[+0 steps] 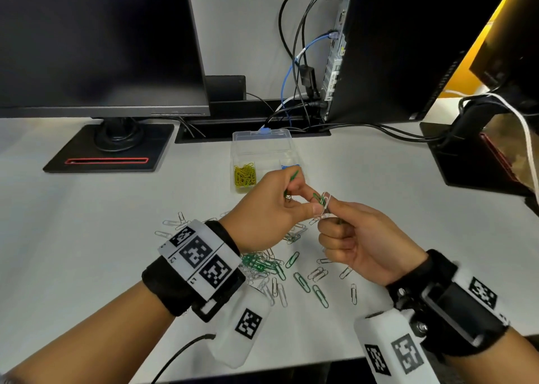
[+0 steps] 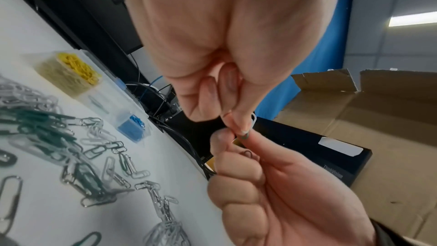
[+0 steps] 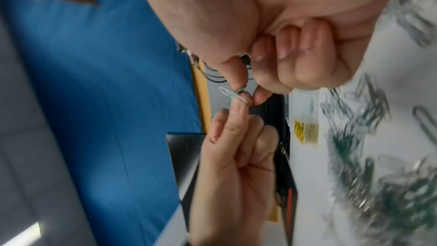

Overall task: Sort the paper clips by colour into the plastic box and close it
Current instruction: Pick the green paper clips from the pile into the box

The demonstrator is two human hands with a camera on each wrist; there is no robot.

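Both hands are raised above the table and meet over a white paper clip hooked into a green paper clip. My left hand pinches the green one and holds more green clips in its curled fingers. My right hand pinches the white clip, which also shows in the right wrist view. The clear plastic box lies open behind the hands, with yellow clips in its left compartment and blue clips on the right. A pile of green and white clips lies under the hands.
A monitor on a black stand is at the back left. A computer tower with several cables stands at the back right, and another black stand at the right. The table's front edge is close to my wrists.
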